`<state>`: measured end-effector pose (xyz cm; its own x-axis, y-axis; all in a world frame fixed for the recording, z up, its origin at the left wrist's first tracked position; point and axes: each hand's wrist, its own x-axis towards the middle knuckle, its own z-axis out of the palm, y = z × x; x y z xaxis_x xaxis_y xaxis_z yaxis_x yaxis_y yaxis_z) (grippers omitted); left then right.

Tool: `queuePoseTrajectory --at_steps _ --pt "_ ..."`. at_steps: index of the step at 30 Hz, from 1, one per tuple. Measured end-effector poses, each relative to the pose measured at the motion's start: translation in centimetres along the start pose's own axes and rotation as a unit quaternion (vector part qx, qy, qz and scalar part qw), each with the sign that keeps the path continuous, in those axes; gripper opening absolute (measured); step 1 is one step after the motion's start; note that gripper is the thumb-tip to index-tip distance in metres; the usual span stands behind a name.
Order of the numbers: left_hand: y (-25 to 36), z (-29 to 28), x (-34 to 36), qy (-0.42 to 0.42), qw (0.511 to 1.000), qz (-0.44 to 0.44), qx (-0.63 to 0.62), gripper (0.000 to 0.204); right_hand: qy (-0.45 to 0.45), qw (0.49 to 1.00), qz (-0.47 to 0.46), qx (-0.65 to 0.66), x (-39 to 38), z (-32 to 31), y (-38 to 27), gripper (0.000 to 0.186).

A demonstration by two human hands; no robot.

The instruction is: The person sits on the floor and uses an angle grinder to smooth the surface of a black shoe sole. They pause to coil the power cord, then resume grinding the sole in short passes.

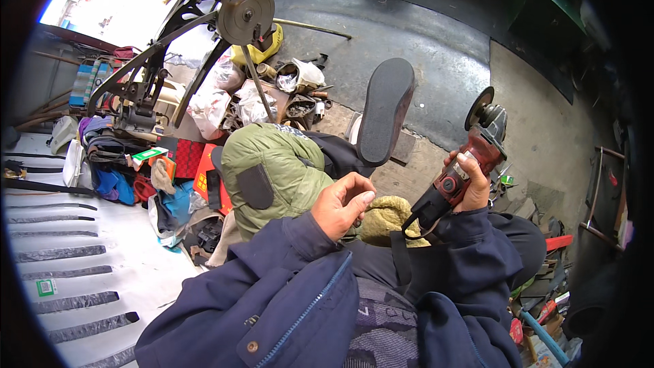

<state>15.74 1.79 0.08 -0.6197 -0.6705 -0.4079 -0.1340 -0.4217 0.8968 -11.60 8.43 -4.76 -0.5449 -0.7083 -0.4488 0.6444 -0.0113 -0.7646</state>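
My right hand [471, 180] is wrapped round the red and black body of an angle grinder [452, 182]. The grinder's round disc [479, 108] points up and away from me. My left hand [343, 206] is closed, thumb near the bent fingers; I cannot make out whether anything is between them. It hovers by a yellow-green cloth [385, 221] on my lap. Beyond it a shoe [387, 112] shows its dark flat sole, apart from the grinder. A green padded garment [276, 167] with a dark patch lies left of the shoe.
A black metal hand-cranked machine with a wheel [246, 15] stands at far left. Several bags [211, 109] and tins lie beside it. Dark strips [61, 252] rest on a white surface at left. A blue bar [545, 337] and scraps lie at lower right.
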Motion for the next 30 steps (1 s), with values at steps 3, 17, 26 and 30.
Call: queuePoseTrajectory --at_steps 3,17,26,30 --pt "-0.2 0.4 0.4 0.032 0.999 0.036 0.019 0.015 0.002 0.996 -0.075 -0.054 -0.2 0.3 -0.2 0.045" --pt "0.8 8.0 2.5 -0.142 0.78 0.401 0.459 0.029 -0.059 0.988 0.073 0.124 -0.2 -0.3 -1.3 0.044" --pt "0.3 9.1 3.5 -0.105 0.692 0.484 0.525 0.014 -0.072 0.982 0.096 0.149 0.2 -1.0 -1.1 0.042" --pt "0.1 9.3 3.4 -0.106 0.645 0.5 0.568 0.01 -0.066 0.983 0.109 0.133 0.0 -0.8 -1.2 0.039"
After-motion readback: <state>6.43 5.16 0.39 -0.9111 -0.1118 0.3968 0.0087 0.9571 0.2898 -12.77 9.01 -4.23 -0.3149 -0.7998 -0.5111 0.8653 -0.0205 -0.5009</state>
